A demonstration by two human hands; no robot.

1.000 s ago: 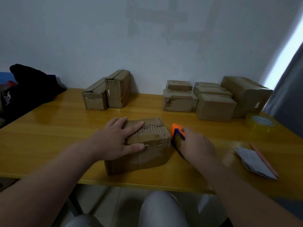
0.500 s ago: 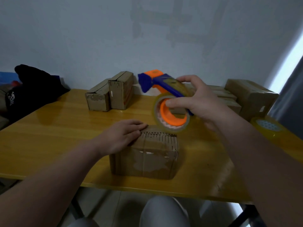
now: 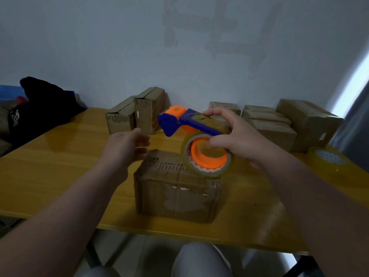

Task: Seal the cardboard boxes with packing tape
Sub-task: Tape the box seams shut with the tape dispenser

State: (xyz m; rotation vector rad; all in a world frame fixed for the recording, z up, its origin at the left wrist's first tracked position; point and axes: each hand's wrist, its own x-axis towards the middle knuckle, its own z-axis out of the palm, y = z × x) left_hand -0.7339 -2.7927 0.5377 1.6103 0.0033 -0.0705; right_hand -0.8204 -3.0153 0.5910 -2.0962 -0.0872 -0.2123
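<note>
The brown cardboard box [image 3: 175, 188] to be sealed sits near the front edge of the yellow wooden table [image 3: 50, 166], its worn top face up and old torn tape patches showing on the near side. Just above its far right corner hangs the blue and orange tape dispenser with its roll of clear tape [image 3: 205, 154], off the cardboard and tilted, the blue head pointing left. The right hand [image 3: 235, 136] grasps it, fingers curled over the top of the roll and the thumb tucked into the orange hub. The left hand [image 3: 123, 148] is empty, fingers loose and somewhat blurred, hovering beside the box's far left corner and near the blue head; whether it touches the box cannot be told.

The step in hand looks like getting the tape end ready. To do it well, the left hand should probably find the free end at the blue head and draw out a short tail. That tail goes over one end of the top seam, then the dispenser runs straight along the seam while the left hand steadies the box.

Against the wall stand two brown boxes [image 3: 135, 114] at the left and a cluster of brown boxes [image 3: 279, 124] at the right. A spare roll of clear tape [image 3: 327, 160] lies at the right edge, and a black bag [image 3: 40, 102] lies at the far left.
</note>
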